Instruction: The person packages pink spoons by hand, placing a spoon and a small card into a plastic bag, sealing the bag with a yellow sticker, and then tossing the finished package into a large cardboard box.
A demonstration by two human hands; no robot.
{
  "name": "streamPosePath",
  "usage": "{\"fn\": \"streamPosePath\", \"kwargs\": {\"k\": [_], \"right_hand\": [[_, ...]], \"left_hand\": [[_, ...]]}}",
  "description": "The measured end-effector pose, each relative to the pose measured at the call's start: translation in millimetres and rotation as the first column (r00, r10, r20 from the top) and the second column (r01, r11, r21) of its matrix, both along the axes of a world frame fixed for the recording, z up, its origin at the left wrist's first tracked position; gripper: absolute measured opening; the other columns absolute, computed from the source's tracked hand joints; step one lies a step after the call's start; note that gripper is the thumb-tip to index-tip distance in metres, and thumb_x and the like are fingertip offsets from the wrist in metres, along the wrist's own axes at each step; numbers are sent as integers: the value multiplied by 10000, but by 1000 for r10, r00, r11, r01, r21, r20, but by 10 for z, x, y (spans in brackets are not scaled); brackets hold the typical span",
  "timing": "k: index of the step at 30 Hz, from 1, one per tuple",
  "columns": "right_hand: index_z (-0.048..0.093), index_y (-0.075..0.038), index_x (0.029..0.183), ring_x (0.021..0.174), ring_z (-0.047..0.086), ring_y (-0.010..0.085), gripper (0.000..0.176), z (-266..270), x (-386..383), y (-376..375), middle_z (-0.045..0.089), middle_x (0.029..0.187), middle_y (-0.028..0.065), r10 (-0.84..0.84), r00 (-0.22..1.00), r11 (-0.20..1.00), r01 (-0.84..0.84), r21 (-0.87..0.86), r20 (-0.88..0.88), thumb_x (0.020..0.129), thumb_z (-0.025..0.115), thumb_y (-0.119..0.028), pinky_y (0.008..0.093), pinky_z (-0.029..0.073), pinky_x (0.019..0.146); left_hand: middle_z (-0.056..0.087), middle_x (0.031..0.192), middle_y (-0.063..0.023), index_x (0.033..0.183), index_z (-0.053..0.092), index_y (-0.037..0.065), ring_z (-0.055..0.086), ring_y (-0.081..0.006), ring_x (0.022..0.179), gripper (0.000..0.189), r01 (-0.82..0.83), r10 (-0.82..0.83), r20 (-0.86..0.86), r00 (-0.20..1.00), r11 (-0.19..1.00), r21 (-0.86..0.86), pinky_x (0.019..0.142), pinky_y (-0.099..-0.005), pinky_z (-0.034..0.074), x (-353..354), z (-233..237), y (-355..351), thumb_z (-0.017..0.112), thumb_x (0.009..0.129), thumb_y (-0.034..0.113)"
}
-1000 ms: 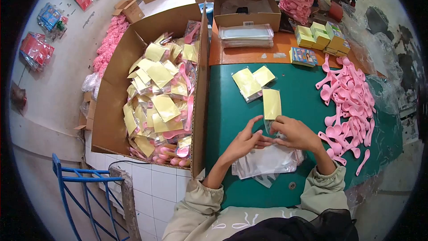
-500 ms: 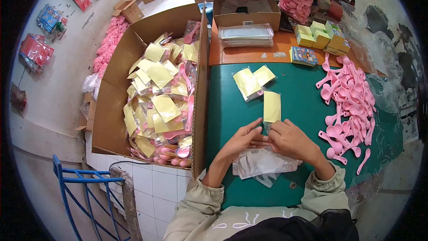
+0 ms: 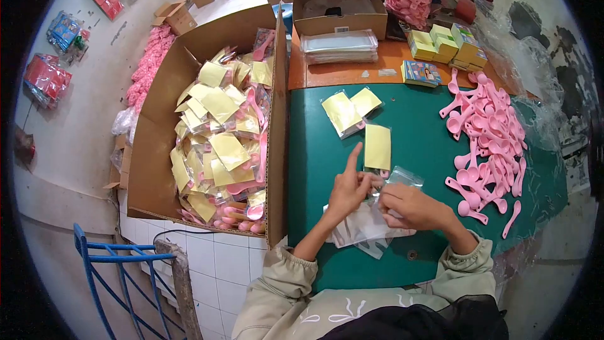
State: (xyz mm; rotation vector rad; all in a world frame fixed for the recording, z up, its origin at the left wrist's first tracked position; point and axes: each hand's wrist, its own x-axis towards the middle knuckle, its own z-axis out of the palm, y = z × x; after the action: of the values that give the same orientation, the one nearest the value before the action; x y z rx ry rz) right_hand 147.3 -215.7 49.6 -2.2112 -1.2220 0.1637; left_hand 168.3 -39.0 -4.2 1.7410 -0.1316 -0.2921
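Note:
A clear plastic bag [image 3: 406, 177] is between my hands, above a pile of flat clear bags [image 3: 363, 230]. My left hand [image 3: 351, 190] pinches its left side between thumb and fingers, the index finger stretched out and pointing away from me. On the bag's right side, the curled fingers of my right hand [image 3: 412, 205] grip it. Just beyond my hands lies a filled packet with a yellow card [image 3: 377, 147], a bit of pink showing at its near end. Farther off, two more yellow-card packets [image 3: 341, 114] overlap on the green table [image 3: 428, 132].
Left of the table stands a large cardboard box [image 3: 151, 170] filled with yellow-card packets and pink spoons. Loose pink spoons [image 3: 487, 138] are heaped at the right. At the back are stacked clear bags [image 3: 340, 47], card stacks [image 3: 434, 44] and an open carton [image 3: 340, 24].
My hands have moved from the near end of the closest packet to a clear bag above the pile. My left index finger has straightened. The view has shifted slightly.

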Motion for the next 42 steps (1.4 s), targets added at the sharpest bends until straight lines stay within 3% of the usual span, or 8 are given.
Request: {"fn": "streamPosePath", "kwargs": {"k": [3,5,7,11,18,30,36,42], "right_hand": [[515,-31,831,735,512,238,139,301,-69,-386,509,802,90,-14,944,978,81,191,-331,747,622,-62,343,425,671],[518,-25,793,703,505,187,116,562,-69,-873,514,766,68,-91,923,934,209,289,-373,737,617,-45,310,419,649],[519,-25,754,702,488,114,103,679,-175,-1332,521,746,35,-278,747,784,540,307,-603,709,608,4,262,400,659],[577,-8,857,733,557,128,169,622,-196,-1294,574,806,51,-531,794,829,560,13,-296,715,669,-20,262,432,645],[559,-33,889,871,548,301,197,83,-84,-103,539,919,123,-184,981,980,188,-58,63,744,650,-130,386,450,764],[536,-21,838,817,562,281,150,-181,-77,206,539,841,109,-150,945,976,188,-106,289,759,583,-139,411,447,760],[522,-29,825,811,554,274,115,-207,-67,181,527,821,109,-75,957,989,108,-102,279,771,580,-114,417,438,768],[544,-8,868,774,543,208,134,396,-25,-684,538,829,89,-105,919,964,187,189,-380,780,629,-63,316,431,680]], "left_hand": [[652,960,-173,1411,207,106,658,-196,806,572,-18,-41,-163,986,937,-349,683,-282,533,64,-78,84,492,917,55],[644,973,-166,1402,203,95,660,-206,826,547,42,-134,-226,965,927,-372,662,-290,551,52,-73,122,463,924,51],[637,981,-163,1396,207,92,663,-215,830,530,77,-197,-267,943,912,-402,650,-293,560,31,-53,138,451,927,55],[631,962,-156,1400,214,111,671,-226,802,530,103,-252,-318,914,902,-420,634,-291,562,3,88,131,458,931,81],[627,909,-123,1440,157,200,670,-205,748,609,107,-252,-372,893,924,-368,598,-298,566,-66,98,182,476,930,111],[610,818,-66,1448,171,213,601,-129,695,594,124,-256,-343,904,924,-361,601,-289,529,-39,54,172,471,946,109],[630,879,-81,1431,209,129,624,-136,775,574,200,-226,-201,953,970,-138,686,-276,530,3,-85,158,486,930,84],[638,1019,-138,1381,303,76,629,-175,917,478,28,-173,-321,931,912,-410,748,-282,520,30,81,191,457,928,62]]}}
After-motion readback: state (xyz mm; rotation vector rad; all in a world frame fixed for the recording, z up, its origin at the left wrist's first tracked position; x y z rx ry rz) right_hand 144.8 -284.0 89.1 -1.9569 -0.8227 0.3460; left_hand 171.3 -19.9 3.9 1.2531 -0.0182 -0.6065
